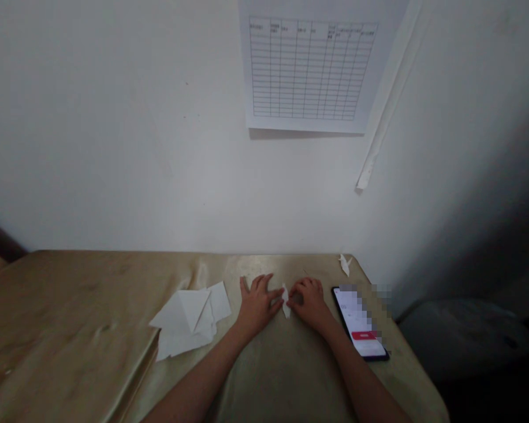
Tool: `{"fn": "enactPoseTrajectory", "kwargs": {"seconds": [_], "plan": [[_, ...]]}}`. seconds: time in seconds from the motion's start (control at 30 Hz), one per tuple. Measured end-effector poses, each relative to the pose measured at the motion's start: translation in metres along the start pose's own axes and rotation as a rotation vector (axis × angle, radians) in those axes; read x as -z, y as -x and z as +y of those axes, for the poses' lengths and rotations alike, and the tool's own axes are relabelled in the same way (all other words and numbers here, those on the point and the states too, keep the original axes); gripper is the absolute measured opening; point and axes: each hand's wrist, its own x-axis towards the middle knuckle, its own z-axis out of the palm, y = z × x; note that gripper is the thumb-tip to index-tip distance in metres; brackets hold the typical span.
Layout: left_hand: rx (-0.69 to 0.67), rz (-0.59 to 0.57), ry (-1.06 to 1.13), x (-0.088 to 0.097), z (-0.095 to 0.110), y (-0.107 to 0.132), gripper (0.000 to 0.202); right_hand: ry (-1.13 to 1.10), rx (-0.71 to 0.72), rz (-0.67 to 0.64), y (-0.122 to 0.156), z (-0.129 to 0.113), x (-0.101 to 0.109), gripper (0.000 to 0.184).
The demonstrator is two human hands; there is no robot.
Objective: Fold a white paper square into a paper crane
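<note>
A small, narrow piece of folded white paper (285,301) is upright between my two hands, over the middle of the table. My left hand (258,298) pinches its left edge between thumb and forefinger, the other fingers spread away. From the other side, my right hand (309,299) grips the right edge with thumb and fingertips, its remaining fingers curled. The fingertips cover part of the paper's sides, while its pointed top and split lower end show.
Several white paper sheets (189,323) lie in a loose pile at left. A phone (357,323) with a lit screen lies at right. Behind it sits a small folded paper figure (344,265). The tan-covered table (70,311) meets a white wall bearing a printed chart (308,76).
</note>
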Motion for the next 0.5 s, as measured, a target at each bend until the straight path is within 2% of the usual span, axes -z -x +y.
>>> {"fn": "enactPoseTrajectory", "kwargs": {"seconds": [0.1, 0.27, 0.5], "plan": [[-0.003, -0.016, 0.032, 0.001, 0.001, -0.001, 0.031, -0.022, 0.008, -0.003, 0.0, 0.0, 0.001, 0.022], [-0.025, -0.035, 0.096, 0.003, 0.003, -0.003, 0.017, -0.016, 0.049, -0.016, -0.002, 0.006, 0.0, 0.012], [0.017, -0.105, 0.163, 0.006, -0.002, -0.005, 0.024, 0.006, 0.062, -0.012, -0.003, 0.012, -0.003, 0.016]]}}
